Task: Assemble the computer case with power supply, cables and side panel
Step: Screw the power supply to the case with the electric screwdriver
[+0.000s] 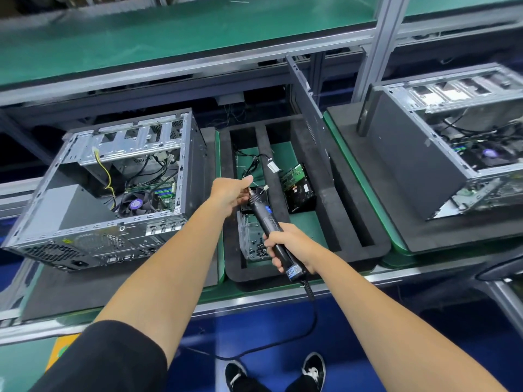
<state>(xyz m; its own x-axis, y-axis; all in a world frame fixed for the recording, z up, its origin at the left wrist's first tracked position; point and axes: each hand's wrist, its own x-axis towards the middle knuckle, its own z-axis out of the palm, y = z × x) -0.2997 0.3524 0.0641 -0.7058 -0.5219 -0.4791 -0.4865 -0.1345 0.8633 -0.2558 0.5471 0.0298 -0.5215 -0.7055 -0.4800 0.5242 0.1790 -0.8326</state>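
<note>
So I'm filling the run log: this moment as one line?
right hand grips electric screwdriver | left hand pinches its bit | open case at left

A worker seen from above: bare forearms, a black short sleeve (113, 360) covering the left upper arm, dark trousers, and black lace-up sneakers (312, 372) with white laces and white trim at the toes.

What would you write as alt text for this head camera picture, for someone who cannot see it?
A person's right hand grips a black electric screwdriver while the left hand pinches its metal tip, above a black foam tray of computer parts. An open grey metal computer case lies to the left, and a dark side panel stands upright in the tray.
</note>
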